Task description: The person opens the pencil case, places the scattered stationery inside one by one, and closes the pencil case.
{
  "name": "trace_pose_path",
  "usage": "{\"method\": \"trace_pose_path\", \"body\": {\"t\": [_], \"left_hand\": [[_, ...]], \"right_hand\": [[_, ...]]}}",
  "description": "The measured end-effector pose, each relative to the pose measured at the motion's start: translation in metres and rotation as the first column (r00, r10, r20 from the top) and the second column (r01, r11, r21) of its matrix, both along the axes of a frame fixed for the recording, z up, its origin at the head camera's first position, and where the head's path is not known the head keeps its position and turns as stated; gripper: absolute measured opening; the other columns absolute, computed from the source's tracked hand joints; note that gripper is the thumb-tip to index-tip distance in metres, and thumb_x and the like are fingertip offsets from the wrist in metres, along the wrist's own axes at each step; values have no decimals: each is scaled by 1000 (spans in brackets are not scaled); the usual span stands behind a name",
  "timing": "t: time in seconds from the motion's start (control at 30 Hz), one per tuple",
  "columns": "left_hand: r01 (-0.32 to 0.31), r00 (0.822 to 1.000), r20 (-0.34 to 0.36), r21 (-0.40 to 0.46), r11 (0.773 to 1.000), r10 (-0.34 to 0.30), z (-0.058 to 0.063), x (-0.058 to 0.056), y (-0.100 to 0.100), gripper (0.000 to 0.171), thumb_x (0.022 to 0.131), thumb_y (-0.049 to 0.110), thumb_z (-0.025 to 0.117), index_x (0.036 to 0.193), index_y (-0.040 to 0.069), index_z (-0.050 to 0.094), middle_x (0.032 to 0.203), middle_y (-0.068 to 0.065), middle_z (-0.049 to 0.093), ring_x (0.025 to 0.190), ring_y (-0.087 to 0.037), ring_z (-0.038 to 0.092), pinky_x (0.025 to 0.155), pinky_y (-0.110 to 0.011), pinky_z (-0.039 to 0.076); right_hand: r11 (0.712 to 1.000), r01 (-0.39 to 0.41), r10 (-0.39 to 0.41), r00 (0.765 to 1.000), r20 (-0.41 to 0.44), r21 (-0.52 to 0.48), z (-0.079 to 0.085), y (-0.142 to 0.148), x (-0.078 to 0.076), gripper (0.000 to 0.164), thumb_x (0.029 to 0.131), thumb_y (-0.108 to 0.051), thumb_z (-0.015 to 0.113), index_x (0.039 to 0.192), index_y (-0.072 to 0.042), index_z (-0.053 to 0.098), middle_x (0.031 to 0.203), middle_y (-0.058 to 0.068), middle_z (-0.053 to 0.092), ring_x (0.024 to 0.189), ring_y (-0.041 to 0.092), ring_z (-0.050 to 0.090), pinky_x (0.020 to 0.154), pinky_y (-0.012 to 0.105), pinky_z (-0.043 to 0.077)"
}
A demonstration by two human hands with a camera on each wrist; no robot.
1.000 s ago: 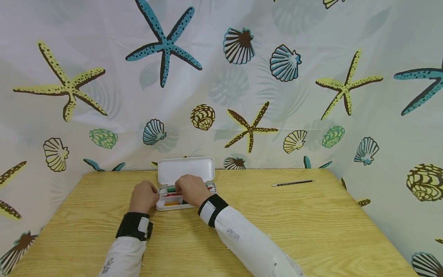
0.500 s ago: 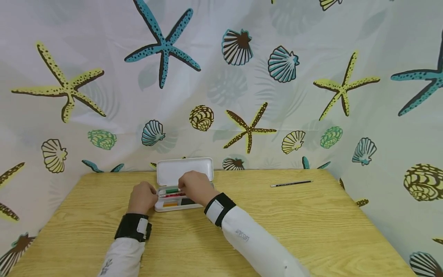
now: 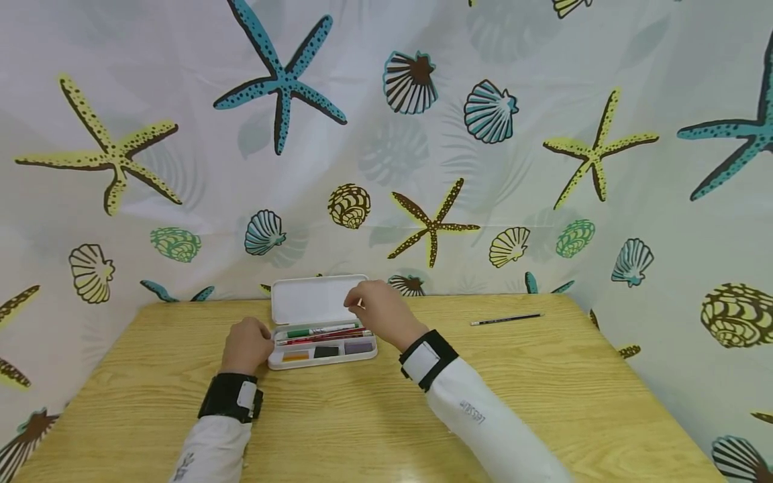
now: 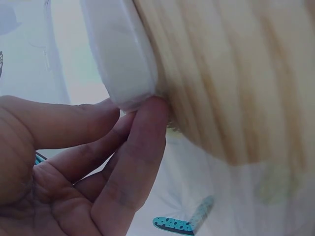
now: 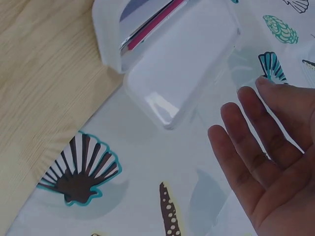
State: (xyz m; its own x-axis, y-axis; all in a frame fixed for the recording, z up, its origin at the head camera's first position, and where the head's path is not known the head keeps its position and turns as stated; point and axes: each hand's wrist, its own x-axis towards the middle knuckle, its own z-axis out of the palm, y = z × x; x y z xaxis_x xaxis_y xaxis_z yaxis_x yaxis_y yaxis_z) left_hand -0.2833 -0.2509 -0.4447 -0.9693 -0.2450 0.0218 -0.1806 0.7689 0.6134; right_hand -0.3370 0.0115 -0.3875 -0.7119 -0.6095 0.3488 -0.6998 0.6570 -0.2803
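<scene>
A white pencil case (image 3: 284, 365) stands open at the back of the table, its lid (image 3: 311, 300) tipped back against the cloth. Inside lie a green marker (image 3: 300, 333), red pencils (image 3: 320, 337) and small blocks: orange, black (image 3: 327, 351) and purple-grey (image 3: 358, 347). My left hand (image 3: 246, 345) pinches the left end of the case; the left wrist view has thumb and fingertips on its white corner (image 4: 125, 59). With nothing in it, my right hand (image 3: 383, 312) hovers beside the lid's right side. In the right wrist view its fingers (image 5: 241, 152) are spread and relaxed.
A dark pencil (image 3: 506, 320) lies on the wooden table (image 3: 483, 402) toward the back right. Behind the table and along both sides hangs a white cloth (image 3: 338, 154) printed with starfish and shells.
My right hand has lifted out of the pencil case and moved right, its fingers loosening and uncovering the case's contents. The left hand stays at the case's left end.
</scene>
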Motion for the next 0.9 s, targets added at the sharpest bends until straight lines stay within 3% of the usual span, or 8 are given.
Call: {"method": "trace_pose_path", "body": {"t": [0.33,0.9], "left_hand": [[2,1000,1,-13,1000,-2,1,0,1,13,86,1,66,91,-11,71,84,-20,68,73,-32,62,61,-39,51],[-4,1000,1,-7,1000,4,0,0,1,13,86,0,66,91,-10,71,84,-20,67,73,-32,61,60,-37,49]], "right_hand": [[992,123,-125,992,-36,-40,4,52,-9,9,92,-9,77,98,-15,81,97,-2,75,88,16,69,77,33,55],[974,223,-224,974,-14,-38,-2,148,-19,10,92,-6,75,101,-9,80,98,6,74,85,22,68,74,39,56]]}}
